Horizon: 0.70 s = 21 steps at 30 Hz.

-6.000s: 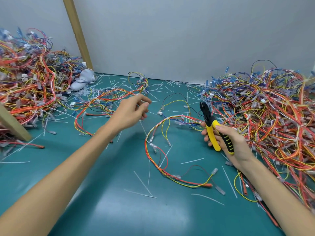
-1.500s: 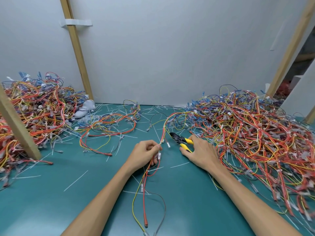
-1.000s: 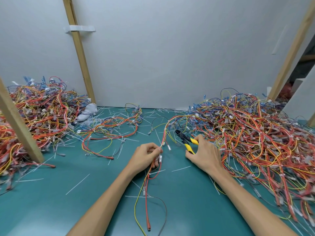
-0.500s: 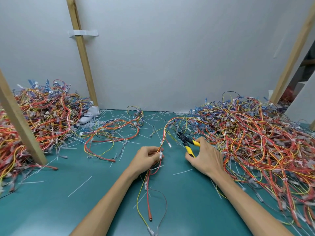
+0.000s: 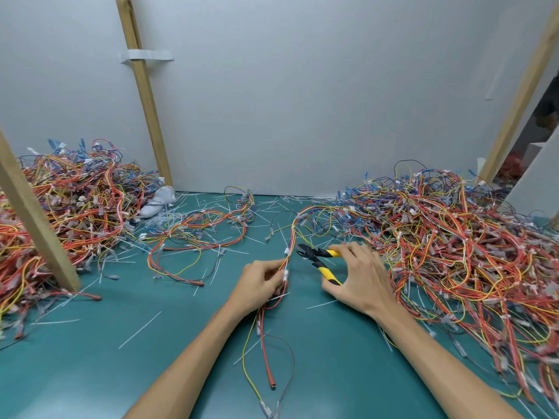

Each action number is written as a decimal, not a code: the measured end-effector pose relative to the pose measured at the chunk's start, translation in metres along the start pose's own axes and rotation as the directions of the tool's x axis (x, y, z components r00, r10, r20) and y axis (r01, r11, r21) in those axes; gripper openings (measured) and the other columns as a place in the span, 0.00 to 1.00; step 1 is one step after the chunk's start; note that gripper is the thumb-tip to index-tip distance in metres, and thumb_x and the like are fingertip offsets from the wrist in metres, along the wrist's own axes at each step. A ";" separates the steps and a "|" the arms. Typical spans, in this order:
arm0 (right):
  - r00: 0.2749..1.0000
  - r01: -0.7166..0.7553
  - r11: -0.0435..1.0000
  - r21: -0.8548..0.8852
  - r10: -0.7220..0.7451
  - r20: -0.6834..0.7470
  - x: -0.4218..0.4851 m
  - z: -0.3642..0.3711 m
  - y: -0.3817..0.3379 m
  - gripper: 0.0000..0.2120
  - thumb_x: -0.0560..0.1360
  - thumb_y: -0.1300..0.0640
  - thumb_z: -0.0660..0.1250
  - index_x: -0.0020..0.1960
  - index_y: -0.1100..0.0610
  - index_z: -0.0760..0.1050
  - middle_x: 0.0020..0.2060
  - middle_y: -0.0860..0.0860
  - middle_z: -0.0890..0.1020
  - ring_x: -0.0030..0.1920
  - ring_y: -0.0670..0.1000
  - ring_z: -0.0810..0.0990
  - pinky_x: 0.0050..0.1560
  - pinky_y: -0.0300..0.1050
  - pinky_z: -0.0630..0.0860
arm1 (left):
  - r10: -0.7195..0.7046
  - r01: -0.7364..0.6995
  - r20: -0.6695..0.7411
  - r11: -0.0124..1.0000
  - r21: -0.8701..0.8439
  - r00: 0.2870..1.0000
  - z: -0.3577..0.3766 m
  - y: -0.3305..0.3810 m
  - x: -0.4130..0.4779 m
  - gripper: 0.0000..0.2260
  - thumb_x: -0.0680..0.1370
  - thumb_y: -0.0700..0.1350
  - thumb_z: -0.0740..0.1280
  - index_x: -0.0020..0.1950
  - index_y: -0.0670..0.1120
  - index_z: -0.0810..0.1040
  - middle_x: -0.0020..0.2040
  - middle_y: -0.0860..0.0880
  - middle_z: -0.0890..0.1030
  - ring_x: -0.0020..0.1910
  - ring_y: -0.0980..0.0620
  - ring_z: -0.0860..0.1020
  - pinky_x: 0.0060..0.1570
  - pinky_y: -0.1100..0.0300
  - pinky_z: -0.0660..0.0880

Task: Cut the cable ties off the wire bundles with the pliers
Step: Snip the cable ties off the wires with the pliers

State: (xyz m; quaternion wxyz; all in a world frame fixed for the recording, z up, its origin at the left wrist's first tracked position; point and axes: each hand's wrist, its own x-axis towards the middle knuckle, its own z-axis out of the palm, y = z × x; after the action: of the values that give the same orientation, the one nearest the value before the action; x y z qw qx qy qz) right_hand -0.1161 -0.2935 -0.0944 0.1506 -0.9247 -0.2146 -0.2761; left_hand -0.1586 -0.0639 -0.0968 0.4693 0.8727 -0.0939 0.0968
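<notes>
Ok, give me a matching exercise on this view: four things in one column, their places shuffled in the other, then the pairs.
1 pliers
2 held wire bundle
3 pale cloth
4 tape strip

A in the left hand
B on the wooden post
C in the right hand
D beside the left wire heap

Pairs: 1-C, 2-A, 3-D, 4-B

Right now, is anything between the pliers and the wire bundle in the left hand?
Nothing visible. The pliers in the right hand point at the wire bundle the left hand holds; only green table shows between.
</notes>
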 end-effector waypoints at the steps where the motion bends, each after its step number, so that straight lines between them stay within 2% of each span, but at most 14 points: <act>1: 1.000 0.004 1.000 -0.005 -0.004 0.009 0.000 -0.001 -0.001 0.28 0.64 0.37 0.64 0.60 0.49 0.76 0.49 0.46 0.77 0.50 0.51 0.75 0.51 0.46 0.69 | 0.009 -0.009 -0.002 1.000 0.013 1.000 0.000 0.000 0.000 0.10 0.80 0.42 0.64 0.56 0.50 0.82 0.36 0.41 0.82 0.30 0.57 0.72 0.37 0.62 0.73; 3: 1.000 0.005 1.000 -0.004 -0.005 0.019 0.000 -0.003 -0.002 0.29 0.65 0.36 0.64 0.61 0.49 0.76 0.50 0.46 0.78 0.50 0.51 0.75 0.52 0.46 0.69 | 0.034 -0.034 -0.001 0.998 0.043 0.999 0.001 0.000 -0.001 0.09 0.79 0.42 0.64 0.54 0.49 0.83 0.30 0.49 0.79 0.27 0.59 0.70 0.33 0.65 0.70; 5: 1.000 0.008 1.000 0.001 -0.008 0.013 -0.001 -0.004 -0.003 0.28 0.65 0.36 0.65 0.61 0.50 0.77 0.50 0.46 0.79 0.50 0.51 0.75 0.52 0.46 0.70 | 0.056 -0.056 0.000 0.996 0.071 0.998 0.003 0.002 -0.002 0.08 0.79 0.41 0.63 0.51 0.43 0.82 0.24 0.57 0.73 0.24 0.60 0.68 0.28 0.71 0.63; 9: 0.999 0.031 0.999 0.021 -0.031 0.015 -0.001 -0.006 -0.005 0.28 0.65 0.36 0.66 0.60 0.49 0.77 0.50 0.45 0.79 0.50 0.50 0.76 0.52 0.44 0.70 | 0.084 -0.083 -0.006 0.991 0.105 0.996 0.003 0.004 -0.003 0.08 0.79 0.41 0.63 0.51 0.41 0.81 0.24 0.61 0.71 0.24 0.61 0.69 0.29 0.71 0.64; 13: 0.998 0.053 0.998 0.039 -0.054 0.029 -0.001 -0.006 -0.006 0.27 0.66 0.36 0.67 0.60 0.49 0.78 0.49 0.45 0.80 0.51 0.50 0.76 0.53 0.45 0.69 | 0.114 -0.112 -0.003 0.982 0.149 0.994 0.003 0.006 -0.003 0.08 0.79 0.40 0.63 0.52 0.41 0.81 0.25 0.62 0.72 0.26 0.60 0.68 0.30 0.71 0.63; 17: 0.997 0.064 0.996 0.068 -0.066 0.034 -0.001 -0.005 -0.004 0.26 0.67 0.37 0.69 0.61 0.48 0.78 0.50 0.44 0.80 0.51 0.49 0.76 0.54 0.45 0.69 | 0.159 -0.154 -0.016 0.971 0.184 0.987 0.003 0.007 -0.003 0.08 0.79 0.37 0.62 0.50 0.39 0.80 0.28 0.58 0.74 0.30 0.62 0.70 0.32 0.72 0.64; 19: 0.997 0.067 0.995 0.076 -0.070 0.031 0.000 -0.004 -0.002 0.24 0.67 0.40 0.72 0.61 0.48 0.77 0.51 0.43 0.80 0.52 0.49 0.76 0.54 0.45 0.69 | 0.186 -0.176 -0.029 0.961 0.213 0.982 0.003 0.006 -0.003 0.08 0.78 0.36 0.61 0.49 0.38 0.80 0.31 0.54 0.75 0.33 0.58 0.71 0.34 0.71 0.64; 21: 0.996 0.078 0.994 0.079 -0.081 0.026 0.000 -0.002 -0.001 0.24 0.68 0.42 0.74 0.61 0.48 0.78 0.51 0.43 0.81 0.52 0.49 0.77 0.53 0.43 0.67 | 0.195 -0.177 -0.050 0.953 0.245 0.980 0.003 0.004 -0.002 0.09 0.77 0.33 0.61 0.49 0.39 0.80 0.34 0.48 0.78 0.35 0.53 0.71 0.38 0.64 0.67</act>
State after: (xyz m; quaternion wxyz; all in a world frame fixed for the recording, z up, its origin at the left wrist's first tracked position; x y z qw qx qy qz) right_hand -0.1178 -0.2935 -0.0923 0.1725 -0.9127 -0.2640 -0.2598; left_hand -0.1613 -0.0681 -0.0956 0.3526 0.9059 -0.1460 0.1833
